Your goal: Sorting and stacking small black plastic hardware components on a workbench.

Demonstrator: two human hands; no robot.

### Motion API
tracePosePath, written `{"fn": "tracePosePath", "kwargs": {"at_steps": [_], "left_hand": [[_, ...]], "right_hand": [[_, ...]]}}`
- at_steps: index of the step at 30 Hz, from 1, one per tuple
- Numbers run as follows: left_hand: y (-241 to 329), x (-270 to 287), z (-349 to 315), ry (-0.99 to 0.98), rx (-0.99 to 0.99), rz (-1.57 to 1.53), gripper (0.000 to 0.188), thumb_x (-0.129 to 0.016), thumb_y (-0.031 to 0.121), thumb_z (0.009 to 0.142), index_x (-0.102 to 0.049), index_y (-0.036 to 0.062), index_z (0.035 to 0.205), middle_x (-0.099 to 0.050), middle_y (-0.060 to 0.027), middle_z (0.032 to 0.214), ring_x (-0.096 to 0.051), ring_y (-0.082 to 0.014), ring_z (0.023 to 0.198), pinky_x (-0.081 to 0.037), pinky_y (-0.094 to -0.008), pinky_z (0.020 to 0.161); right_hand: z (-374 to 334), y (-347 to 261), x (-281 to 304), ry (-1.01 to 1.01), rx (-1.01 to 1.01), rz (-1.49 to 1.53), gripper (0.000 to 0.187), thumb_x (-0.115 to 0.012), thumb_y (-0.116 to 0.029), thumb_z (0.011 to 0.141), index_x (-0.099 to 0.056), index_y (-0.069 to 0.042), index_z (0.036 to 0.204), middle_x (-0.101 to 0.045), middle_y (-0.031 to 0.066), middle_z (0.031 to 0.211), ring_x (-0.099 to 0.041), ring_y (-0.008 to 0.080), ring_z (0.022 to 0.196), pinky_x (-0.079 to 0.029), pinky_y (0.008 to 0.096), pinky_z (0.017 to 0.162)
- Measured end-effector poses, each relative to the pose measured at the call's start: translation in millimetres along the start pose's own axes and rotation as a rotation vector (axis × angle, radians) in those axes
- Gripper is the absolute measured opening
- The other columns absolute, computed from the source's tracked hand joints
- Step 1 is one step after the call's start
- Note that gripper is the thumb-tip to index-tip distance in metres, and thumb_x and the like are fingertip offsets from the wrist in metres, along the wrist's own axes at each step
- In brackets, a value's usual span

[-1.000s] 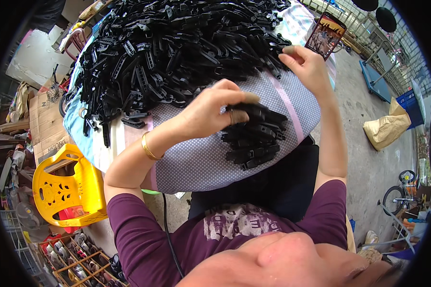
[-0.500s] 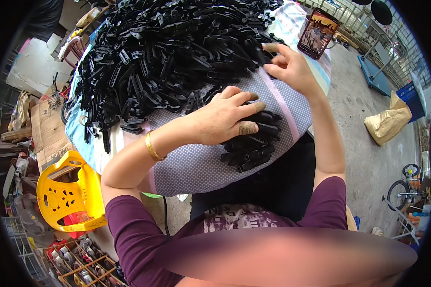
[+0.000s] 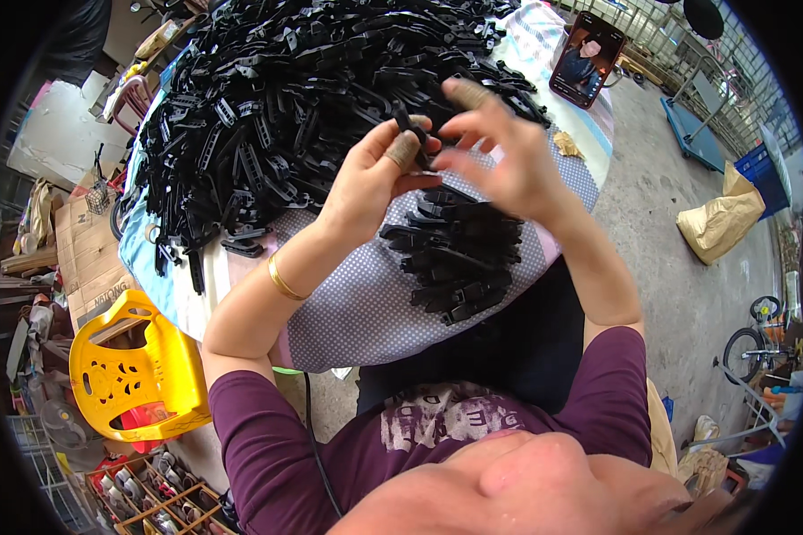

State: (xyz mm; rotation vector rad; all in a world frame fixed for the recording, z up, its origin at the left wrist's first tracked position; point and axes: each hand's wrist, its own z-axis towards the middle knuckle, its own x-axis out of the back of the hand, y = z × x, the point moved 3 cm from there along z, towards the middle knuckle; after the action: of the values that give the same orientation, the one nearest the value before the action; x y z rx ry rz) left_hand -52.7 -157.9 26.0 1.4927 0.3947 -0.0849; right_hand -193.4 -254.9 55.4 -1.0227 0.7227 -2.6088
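A narrow black plastic piece (image 3: 410,123) is pinched upright between the thumb and fingers of my left hand (image 3: 375,169). Its exact kind is too small to make out. My right hand (image 3: 504,152) hovers just to the right, blurred by motion, fingers apart and nothing visible in them. Tape-like wraps cover some fingertips. Below both hands, a neat stack of similar black plastic pieces (image 3: 459,254) lies on the dotted grey cloth (image 3: 348,312). A large loose heap of black plastic pieces (image 3: 268,107), some with ladder-like slots, covers the far part of the table.
A phone (image 3: 587,61) with a lit screen stands at the table's far right, near a small tan scrap (image 3: 568,145). On the left is a yellow plastic chair (image 3: 138,366). A tan sack (image 3: 723,223) and a blue trolley (image 3: 691,134) stand on the floor at right.
My left hand has risen from the stack and now holds a black piece. My right hand has moved left from the heap's edge toward it. The phone screen shows a different picture.
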Motion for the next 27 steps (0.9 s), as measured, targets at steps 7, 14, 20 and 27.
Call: {"fn": "tracePosePath", "kwargs": {"at_steps": [7, 14, 20, 27], "left_hand": [[5.0, -0.4, 0.8, 0.038, 0.083, -0.014, 0.035, -0.039, 0.016, 0.099, -0.043, -0.0005, 0.129, -0.057, -0.0094, 0.097, -0.057, -0.0137, 0.077, -0.050, -0.0245, 0.064], [3.0, -0.3, 0.5, 0.053, 0.124, 0.095, 0.034, -0.042, 0.010, 0.097, -0.044, -0.0013, 0.128, -0.062, -0.0099, 0.100, -0.055, -0.0081, 0.070, -0.048, -0.0196, 0.061], [4.9, -6.3, -2.6, 0.041, 0.160, 0.112, 0.033, -0.044, 0.007, 0.095, -0.047, -0.0027, 0.126, -0.063, -0.0102, 0.099, -0.054, -0.0076, 0.067, -0.047, -0.0190, 0.057], [4.2, -6.2, -3.0, -0.022, 0.199, 0.116, 0.031, -0.045, 0.008, 0.094, -0.050, -0.0029, 0.123, -0.063, -0.0099, 0.097, -0.053, -0.0070, 0.061, -0.046, -0.0194, 0.052]], "right_hand": [[-0.2, 118.1, 64.5, 0.131, -0.375, -0.215, 0.023, -0.063, -0.015, 0.085, -0.066, -0.001, 0.103, -0.069, 0.0086, 0.088, -0.064, 0.0118, 0.076, -0.050, 0.0233, 0.071], [-0.1, 109.3, 32.6, -0.020, -0.210, -0.431, 0.020, -0.066, -0.017, 0.079, -0.067, -0.005, 0.094, -0.066, 0.0105, 0.086, -0.063, 0.0263, 0.079, -0.049, 0.0339, 0.072], [-2.1, 117.6, 44.3, -0.073, -0.315, -0.873, 0.027, -0.062, -0.025, 0.082, -0.064, -0.005, 0.100, -0.062, 0.0115, 0.095, -0.060, 0.0289, 0.089, -0.048, 0.0387, 0.078], [-4.5, 120.3, 46.1, -0.276, -0.527, -0.623, 0.027, -0.068, -0.023, 0.079, -0.063, -0.006, 0.099, -0.064, 0.0129, 0.100, -0.061, 0.0284, 0.095, -0.048, 0.0366, 0.082]]}}
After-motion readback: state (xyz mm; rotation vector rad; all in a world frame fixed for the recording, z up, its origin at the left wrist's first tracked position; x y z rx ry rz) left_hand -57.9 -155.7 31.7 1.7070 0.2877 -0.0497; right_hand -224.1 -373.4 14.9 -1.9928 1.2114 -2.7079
